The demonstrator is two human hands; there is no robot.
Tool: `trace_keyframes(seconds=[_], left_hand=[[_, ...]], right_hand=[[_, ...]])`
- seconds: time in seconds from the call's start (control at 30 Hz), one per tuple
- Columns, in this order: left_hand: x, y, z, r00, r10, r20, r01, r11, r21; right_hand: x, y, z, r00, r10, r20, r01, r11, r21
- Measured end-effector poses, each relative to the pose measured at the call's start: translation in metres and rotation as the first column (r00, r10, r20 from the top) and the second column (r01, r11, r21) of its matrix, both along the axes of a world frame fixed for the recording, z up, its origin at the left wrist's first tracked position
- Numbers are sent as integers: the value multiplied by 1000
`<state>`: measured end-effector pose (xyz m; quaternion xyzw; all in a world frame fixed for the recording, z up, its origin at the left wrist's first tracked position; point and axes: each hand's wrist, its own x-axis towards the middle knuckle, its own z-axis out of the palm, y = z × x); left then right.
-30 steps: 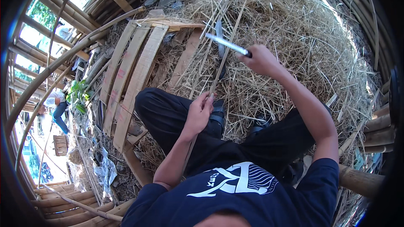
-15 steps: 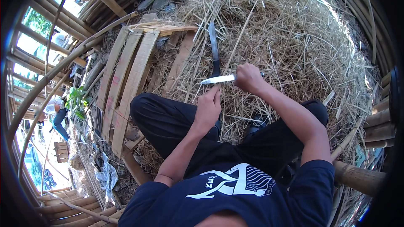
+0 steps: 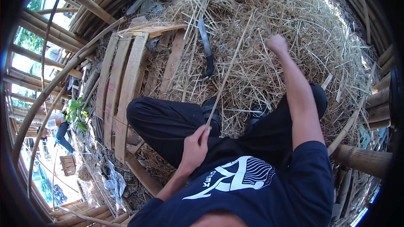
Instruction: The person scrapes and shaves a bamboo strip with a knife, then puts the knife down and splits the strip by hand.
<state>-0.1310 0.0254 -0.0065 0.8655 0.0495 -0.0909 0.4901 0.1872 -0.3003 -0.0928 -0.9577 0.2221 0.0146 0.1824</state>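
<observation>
Hands well apart. Left hand (image 3: 195, 148) pinches near part of bamboo strip (image 3: 228, 71); right hand (image 3: 276, 44) fisted on knife (image 3: 268, 30), blade blurred. Strip pale, thin, long, nearly straight, slanting forward over straw (image 3: 311, 29). Machete (image 3: 205, 40) just left. Rightward, straw spreads toward bamboo poles (image 3: 378, 120); slatted pallet (image 3: 134, 69) edges left.

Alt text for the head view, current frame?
The left hand holds a thin, pale strip slanting over straw; the right hand reaches out, closed around a barely visible tool. A dark-handled knife lies between strip and wooden slats.
</observation>
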Motion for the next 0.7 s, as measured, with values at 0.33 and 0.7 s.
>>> trace_keyframes(seconds=[0.33, 0.7], left_hand=[[17, 25, -3, 979, 96, -179, -156, 918, -364], [32, 22, -23, 997, 36, -61, -52, 956, -288]], right_hand=[[-48, 90, 73, 899, 436, -47, -416, 881, 223], [-77, 128, 56, 673, 728, -131, -720, 685, 110]])
